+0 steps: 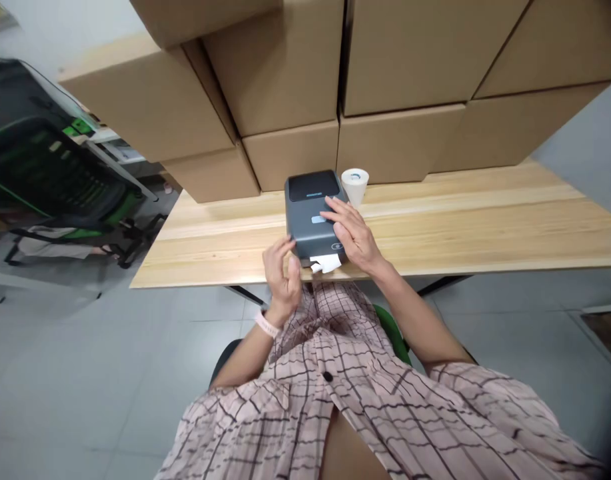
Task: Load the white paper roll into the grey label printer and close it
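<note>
A dark grey label printer (305,230) with a black window on its lid stands near the front edge of the wooden table. A torn piece of white paper (326,264) sticks out of its front slot. My right hand (354,233) rests on the right side of the lid, fingers spread and flat, by a light blue patch. At the printer's front left corner, my left hand (282,272) has its fingers loosely bent and its thumb apart, with nothing seen in it. Whether its fingertips touch the casing I cannot tell. Behind the printer's right side is a white paper roll (355,187).
Stacked cardboard boxes (290,87) line the back of the wooden table (485,223). To the left, a black and green office chair (45,173) stands on the tiled floor. My lap is close under the table's front edge.
</note>
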The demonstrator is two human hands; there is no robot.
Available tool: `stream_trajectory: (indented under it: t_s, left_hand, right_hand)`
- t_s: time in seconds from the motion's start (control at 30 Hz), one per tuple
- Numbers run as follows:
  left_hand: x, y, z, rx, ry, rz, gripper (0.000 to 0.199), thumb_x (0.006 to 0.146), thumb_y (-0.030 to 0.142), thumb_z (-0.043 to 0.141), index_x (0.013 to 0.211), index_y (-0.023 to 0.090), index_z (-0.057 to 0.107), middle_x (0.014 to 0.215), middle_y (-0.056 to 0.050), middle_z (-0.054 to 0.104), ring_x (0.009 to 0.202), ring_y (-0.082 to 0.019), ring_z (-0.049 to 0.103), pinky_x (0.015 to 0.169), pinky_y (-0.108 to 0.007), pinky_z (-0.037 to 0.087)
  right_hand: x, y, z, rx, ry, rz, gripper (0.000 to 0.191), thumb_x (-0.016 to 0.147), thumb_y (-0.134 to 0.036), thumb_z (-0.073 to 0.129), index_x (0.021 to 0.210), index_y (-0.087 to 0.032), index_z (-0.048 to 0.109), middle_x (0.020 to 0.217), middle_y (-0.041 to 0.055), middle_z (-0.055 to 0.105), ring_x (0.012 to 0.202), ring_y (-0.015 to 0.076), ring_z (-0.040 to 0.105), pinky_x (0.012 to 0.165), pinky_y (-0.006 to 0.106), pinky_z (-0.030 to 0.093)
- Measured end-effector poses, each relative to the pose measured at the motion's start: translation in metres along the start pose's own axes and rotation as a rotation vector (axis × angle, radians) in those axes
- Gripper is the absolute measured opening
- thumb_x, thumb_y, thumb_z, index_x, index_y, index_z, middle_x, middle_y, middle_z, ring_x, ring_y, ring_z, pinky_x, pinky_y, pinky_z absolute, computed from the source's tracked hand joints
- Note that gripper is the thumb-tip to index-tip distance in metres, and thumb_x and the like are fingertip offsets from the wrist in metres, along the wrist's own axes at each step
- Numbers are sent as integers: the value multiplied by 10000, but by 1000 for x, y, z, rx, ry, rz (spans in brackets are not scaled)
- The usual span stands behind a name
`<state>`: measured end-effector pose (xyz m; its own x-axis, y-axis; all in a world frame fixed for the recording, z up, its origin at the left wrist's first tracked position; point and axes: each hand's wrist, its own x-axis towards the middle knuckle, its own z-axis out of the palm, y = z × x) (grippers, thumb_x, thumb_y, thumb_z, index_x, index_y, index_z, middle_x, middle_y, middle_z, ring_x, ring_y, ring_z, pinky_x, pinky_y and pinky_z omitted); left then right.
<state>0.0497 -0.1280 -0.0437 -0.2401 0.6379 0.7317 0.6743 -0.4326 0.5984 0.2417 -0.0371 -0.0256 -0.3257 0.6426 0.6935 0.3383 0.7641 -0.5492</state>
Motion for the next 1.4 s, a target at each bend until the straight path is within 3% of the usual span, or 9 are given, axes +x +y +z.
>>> stream_trajectory:
  t_s: [0.07,0.17,0.3,0.5,0.67,0.97,1.1,1.2,1.4]
  left_hand:
    - [-19,17,-5,-208,29,-340,439,1080,527,481,967,193,742,989,-112,782,939,-232,735,861,-409,607]
    - [-27,35,-2,-601,-359,-821,565,956,705,630,938,155,759,853,-109,795,683,-186,714,619,-306,583]
    - [-9,43,17,-801,-440,-1045,640,713,702,902,913,108,769,834,-130,813,656,-180,751,574,-257,578]
    - [-6,38,29,-705,-345,-983,591,647,707,938,708,156,734,666,-46,756,590,-166,709,562,-265,549]
    - [-13,37,7,-636,-344,-895,622,763,766,813,676,153,752,619,-58,738,507,-136,625,530,-260,496]
    - [39,-15,-32,-475,131,-627,415,906,542,700,770,156,765,636,-35,693,533,-120,584,512,-228,457]
    - [79,-43,-14,-483,30,-624,297,875,445,759,995,174,780,894,-73,785,741,-151,697,632,-246,545]
    - [100,-60,4,-469,-141,-610,441,857,401,799,1245,199,738,1286,-146,776,1176,-243,736,963,-371,609]
    - [108,-70,30,-561,-526,-683,1034,778,443,905,1675,275,418,1797,-139,374,1676,-381,324,1336,-557,346]
  right_hand:
    - [1,0,1,14,10,4,438,1155,-417,360,1407,-283,692,1626,67,625,1589,234,507,1350,588,363]
    - [1,1,2,24,16,-1,441,1158,-447,352,1369,-288,705,1609,66,642,1581,234,516,1342,590,373]
    - [1,4,1,33,19,-25,472,1158,-523,346,1316,-275,715,1585,78,662,1562,247,538,1322,595,396]
    - [5,-8,-8,-105,-64,-43,573,1167,-552,277,1324,-245,735,1574,85,672,1532,274,565,1282,593,437]
    - [20,-20,-19,-262,-224,-16,485,1156,-537,361,1230,-274,762,1576,55,672,1595,306,486,1377,683,202]
    - [19,1,-44,70,-182,-58,652,1095,-722,357,1669,-419,408,1850,46,251,1717,321,240,1358,661,275]
    - [55,3,-47,35,-128,-156,745,1073,-777,313,1739,-451,236,1879,12,132,1722,350,205,1372,662,233]
    - [103,9,-44,-8,-46,-188,781,1062,-811,251,1744,-433,209,1866,8,185,1713,362,230,1362,651,265]
    - [194,24,-40,-71,27,-33,756,1088,-774,186,1723,-366,212,1814,23,324,1644,287,383,1327,542,359]
